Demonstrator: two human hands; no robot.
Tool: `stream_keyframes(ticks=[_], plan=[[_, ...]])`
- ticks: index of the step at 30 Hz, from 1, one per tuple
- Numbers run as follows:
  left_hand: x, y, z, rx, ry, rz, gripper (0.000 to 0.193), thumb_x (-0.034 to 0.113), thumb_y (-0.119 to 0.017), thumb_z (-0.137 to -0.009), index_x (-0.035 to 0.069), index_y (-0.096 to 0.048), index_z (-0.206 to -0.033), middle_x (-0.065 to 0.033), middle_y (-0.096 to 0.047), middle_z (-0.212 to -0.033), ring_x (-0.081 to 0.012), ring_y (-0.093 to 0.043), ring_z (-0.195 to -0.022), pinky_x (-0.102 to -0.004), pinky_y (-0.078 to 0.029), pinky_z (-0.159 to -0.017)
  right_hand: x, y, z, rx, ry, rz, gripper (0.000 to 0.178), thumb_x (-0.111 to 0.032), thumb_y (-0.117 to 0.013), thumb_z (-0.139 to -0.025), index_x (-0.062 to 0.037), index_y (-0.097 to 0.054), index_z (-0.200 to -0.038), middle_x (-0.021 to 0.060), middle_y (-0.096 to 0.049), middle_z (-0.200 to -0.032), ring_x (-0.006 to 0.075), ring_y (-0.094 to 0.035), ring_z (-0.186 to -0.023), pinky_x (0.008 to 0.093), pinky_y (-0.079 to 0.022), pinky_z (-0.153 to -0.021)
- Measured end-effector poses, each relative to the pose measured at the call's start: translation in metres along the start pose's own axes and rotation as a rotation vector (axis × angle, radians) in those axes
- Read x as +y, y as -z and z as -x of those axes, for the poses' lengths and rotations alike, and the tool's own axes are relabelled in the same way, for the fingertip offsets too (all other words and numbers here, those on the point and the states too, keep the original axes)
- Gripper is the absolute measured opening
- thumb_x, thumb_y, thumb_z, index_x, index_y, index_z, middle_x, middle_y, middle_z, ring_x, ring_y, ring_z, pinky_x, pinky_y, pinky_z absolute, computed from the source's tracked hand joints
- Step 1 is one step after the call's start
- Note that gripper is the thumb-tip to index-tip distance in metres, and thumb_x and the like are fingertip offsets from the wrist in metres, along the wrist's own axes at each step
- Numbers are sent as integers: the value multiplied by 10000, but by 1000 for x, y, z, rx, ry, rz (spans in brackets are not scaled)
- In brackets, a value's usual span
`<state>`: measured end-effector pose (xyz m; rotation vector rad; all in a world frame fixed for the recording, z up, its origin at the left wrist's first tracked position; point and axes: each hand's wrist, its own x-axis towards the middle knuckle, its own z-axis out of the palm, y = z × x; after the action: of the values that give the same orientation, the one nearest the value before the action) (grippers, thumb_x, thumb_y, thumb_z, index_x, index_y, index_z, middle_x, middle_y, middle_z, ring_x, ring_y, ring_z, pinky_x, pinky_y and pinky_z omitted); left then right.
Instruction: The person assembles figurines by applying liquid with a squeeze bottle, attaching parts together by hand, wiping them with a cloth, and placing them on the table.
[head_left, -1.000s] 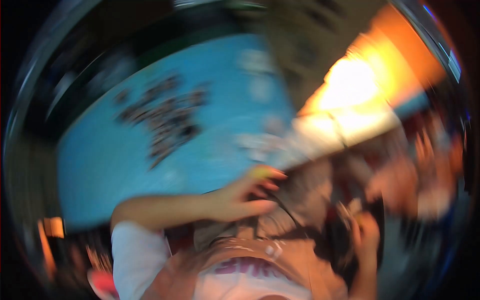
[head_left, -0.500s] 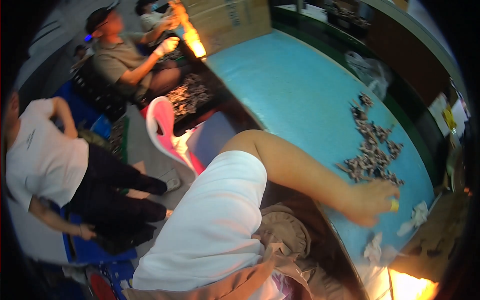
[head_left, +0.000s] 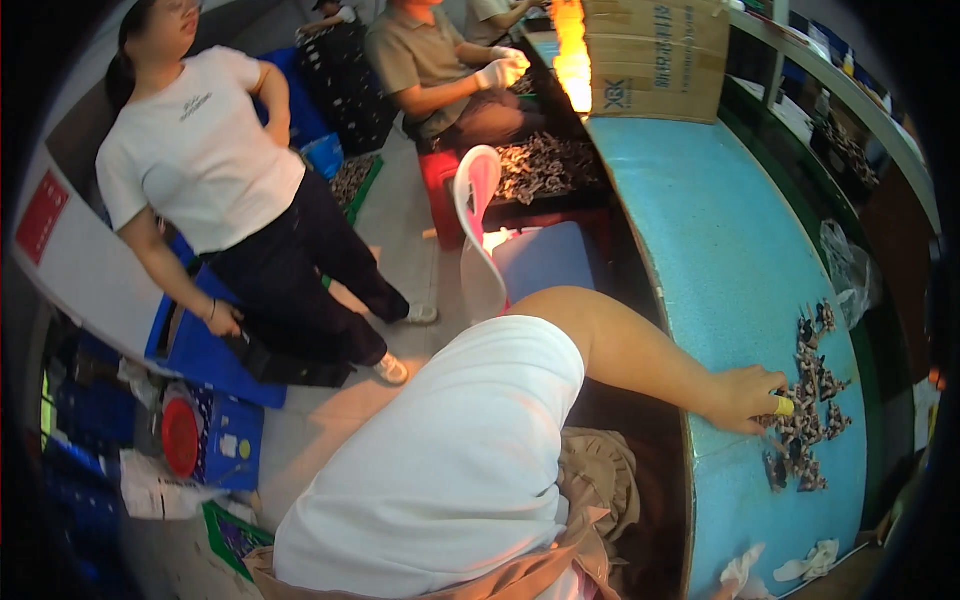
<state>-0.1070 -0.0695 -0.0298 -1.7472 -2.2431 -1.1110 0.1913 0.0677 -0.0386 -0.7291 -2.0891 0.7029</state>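
My left arm, in a white sleeve, reaches across to the blue tabletop (head_left: 720, 240). At its end, my left hand (head_left: 742, 397) rests against the near side of a loose heap of small dark brownish parts (head_left: 808, 430). Their exact kind is too small to make out. The fingers curl down into the heap, with a yellow band (head_left: 782, 404) around one of them. Whatever lies under the fingertips is hidden. My right hand does not show.
Crumpled white tissues (head_left: 808, 562) lie near the table's front end. A cardboard box (head_left: 655, 60) stands at the far end. Left of the table are a chair (head_left: 545, 262) and a standing person (head_left: 215, 150). Beyond, a seated gloved person (head_left: 425, 75) works beside a tray of parts (head_left: 545, 170).
The view has swung left, so the table sits farther right. My left hand has moved from beside the heap onto its edge, fingers more curled.
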Motion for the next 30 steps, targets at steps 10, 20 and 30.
stream_keyframes(ticks=[10,20,30], plan=[[-8,101,120,692,301,3,648,49,-676,-735,70,-295,-1259,-81,-511,-938,-163,-583,-835,-289,-492,-735,0,-1,-3,29,149,246,435,-325,-657,-786,24,-512,-1001,204,-599,-877,345,-599,-751,410,-485,-644],[43,370,392,1646,1091,-729,751,83,-685,-692,50,-243,-1298,-136,-514,-974,-200,-595,-782,-341,-502,-677,8,5,1,29,126,399,569,-415,-665,-754,60,-530,-1037,248,-585,-921,403,-570,-836,457,-458,-742],[169,396,508,2485,1800,-762,957,173,-651,-747,162,38,-1411,-244,-375,-1240,-360,-507,-1082,-441,-421,-911,4,3,1,-26,83,466,549,-452,-607,-784,62,-529,-957,264,-586,-887,416,-577,-796,483,-455,-687]])
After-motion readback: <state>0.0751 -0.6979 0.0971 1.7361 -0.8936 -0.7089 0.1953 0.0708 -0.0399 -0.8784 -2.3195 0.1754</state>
